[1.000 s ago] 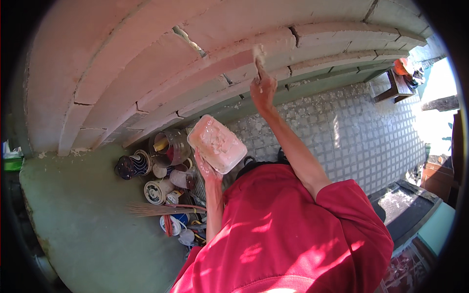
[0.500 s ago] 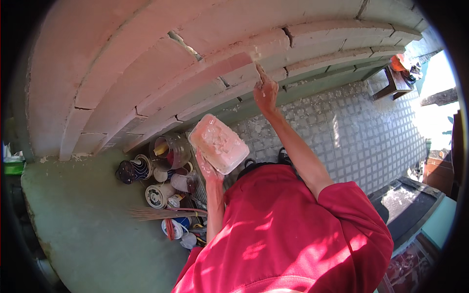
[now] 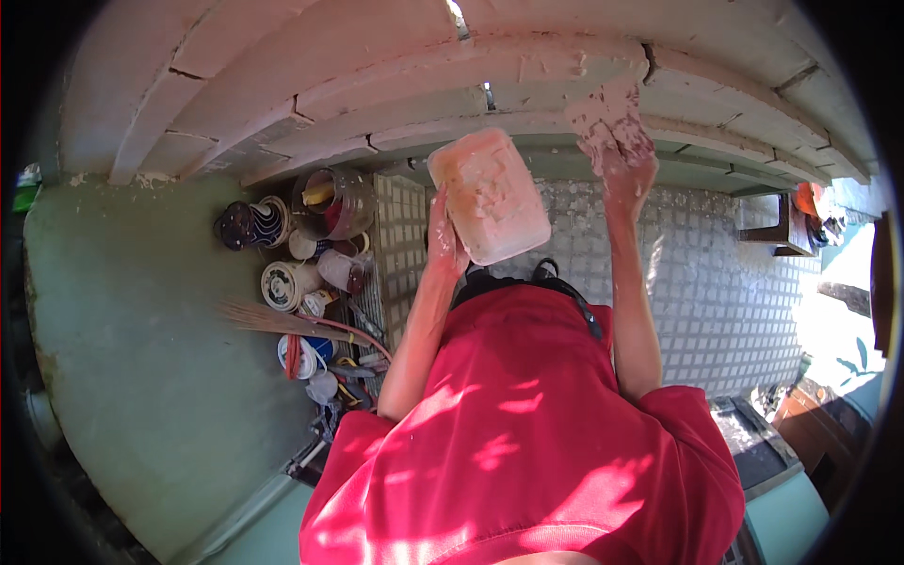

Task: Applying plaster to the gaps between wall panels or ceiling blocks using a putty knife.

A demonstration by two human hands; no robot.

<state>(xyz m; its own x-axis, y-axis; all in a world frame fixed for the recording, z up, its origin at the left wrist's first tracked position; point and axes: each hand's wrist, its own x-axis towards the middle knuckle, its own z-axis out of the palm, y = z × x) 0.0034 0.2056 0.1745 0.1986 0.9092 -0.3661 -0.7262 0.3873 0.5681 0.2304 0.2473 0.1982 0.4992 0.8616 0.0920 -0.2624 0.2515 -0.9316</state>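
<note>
Your red shirt (image 3: 527, 424) fills the lower frame. Above it, your left hand (image 3: 443, 240) is clamped on the lower left edge of a pale rectangular tub (image 3: 490, 193), holding it up at an angle. To its right, your right hand (image 3: 626, 165) grips a plaster-caked tool (image 3: 603, 113) against the cracked stepped moulding (image 3: 424, 85). Far below lie paint cans (image 3: 301, 273).

Hard sunlight comes from the right, blowing out the tiled floor (image 3: 829, 282) there to near white. Dappled leaf shadows fall on the red shirt (image 3: 527, 443). The wall (image 3: 141, 377) on the left sits in softer shade. Fisheye bends the ledges (image 3: 377, 85) strongly, with a black vignette round the rim; detail stays fairly sharp
</note>
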